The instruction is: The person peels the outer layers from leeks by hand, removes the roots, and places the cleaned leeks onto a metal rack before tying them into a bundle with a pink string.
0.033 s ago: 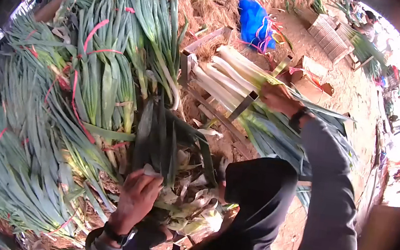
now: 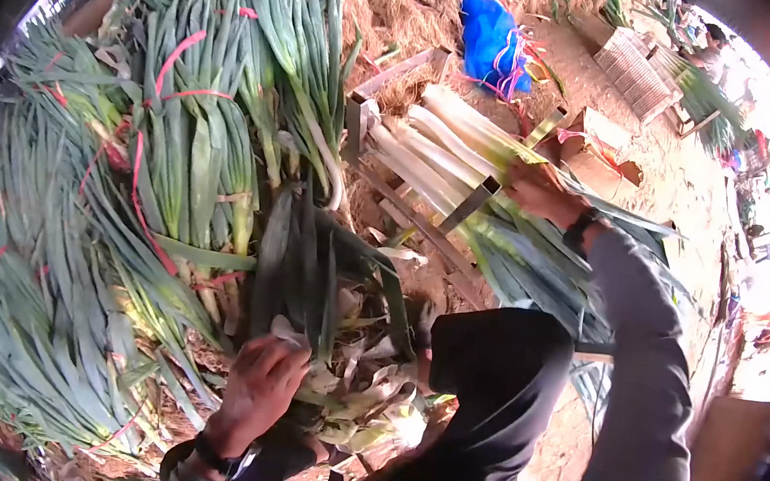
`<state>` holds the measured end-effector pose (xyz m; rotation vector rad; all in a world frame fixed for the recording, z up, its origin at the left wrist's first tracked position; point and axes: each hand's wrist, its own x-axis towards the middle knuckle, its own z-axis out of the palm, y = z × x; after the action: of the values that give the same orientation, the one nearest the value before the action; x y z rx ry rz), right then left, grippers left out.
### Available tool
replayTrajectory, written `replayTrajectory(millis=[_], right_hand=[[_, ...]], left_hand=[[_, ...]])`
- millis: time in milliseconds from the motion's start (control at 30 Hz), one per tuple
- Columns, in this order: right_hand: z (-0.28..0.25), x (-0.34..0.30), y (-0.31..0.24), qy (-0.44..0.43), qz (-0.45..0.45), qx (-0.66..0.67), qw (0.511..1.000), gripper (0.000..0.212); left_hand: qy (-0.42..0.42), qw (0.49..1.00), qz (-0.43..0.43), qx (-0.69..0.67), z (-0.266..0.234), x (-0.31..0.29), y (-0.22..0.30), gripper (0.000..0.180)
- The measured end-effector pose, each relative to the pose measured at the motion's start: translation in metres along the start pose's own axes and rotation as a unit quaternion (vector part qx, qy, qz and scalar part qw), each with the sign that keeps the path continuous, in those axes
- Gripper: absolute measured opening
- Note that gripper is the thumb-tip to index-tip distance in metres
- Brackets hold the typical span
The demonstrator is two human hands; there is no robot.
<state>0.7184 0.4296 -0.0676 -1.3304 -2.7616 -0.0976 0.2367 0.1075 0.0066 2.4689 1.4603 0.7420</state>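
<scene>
My left hand [image 2: 260, 381] is closed, its fingertips pinched on a pale scrap [image 2: 289, 332] that looks like a piece of leek. Just beyond these fingers lie long dark green leek leaves [image 2: 291, 263], bent over toward the right. My right hand [image 2: 542, 194] reaches out to a row of leeks [image 2: 433, 165] laid side by side, white ends to the left. Its fingers curl over the stalks where white turns green. A metal frame [image 2: 469, 203] with upright posts cradles these leeks. The undersides of the right fingers are hidden.
Leek bundles tied with red bands [image 2: 201, 136] heap up along the left. Peeled leaves [image 2: 373, 412] litter the ground by black cloth [image 2: 504, 370]. Farther off are a blue bag [image 2: 490, 47], a cardboard box [image 2: 598, 151], a slatted crate [image 2: 638, 74] and another person [image 2: 711, 50].
</scene>
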Motion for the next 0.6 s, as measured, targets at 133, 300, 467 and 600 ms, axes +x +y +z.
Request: replayTrajectory(millis=[133, 300, 467, 600], right_hand=[[-0.002, 0.014, 0.024, -0.086, -0.077, -0.039, 0.993, 0.021], [0.003, 0.029, -0.01, 0.015, -0.064, 0.056, 0.996, 0.03], [-0.007, 0.02, 0.014, -0.128, -0.002, 0.007, 0.992, 0.027], [-0.002, 0.026, 0.025, -0.05, 0.002, 0.172, 0.984, 0.036]], left_hand=[[-0.126, 0.989, -0.053, -0.06, -0.001, 0.007, -0.003, 0.032], [-0.183, 0.978, -0.056, -0.083, 0.002, 0.003, -0.008, 0.037], [-0.246, 0.965, -0.03, -0.082, 0.015, 0.01, -0.008, 0.038], [-0.314, 0.947, -0.007, -0.06, 0.012, 0.001, 0.0, 0.044]])
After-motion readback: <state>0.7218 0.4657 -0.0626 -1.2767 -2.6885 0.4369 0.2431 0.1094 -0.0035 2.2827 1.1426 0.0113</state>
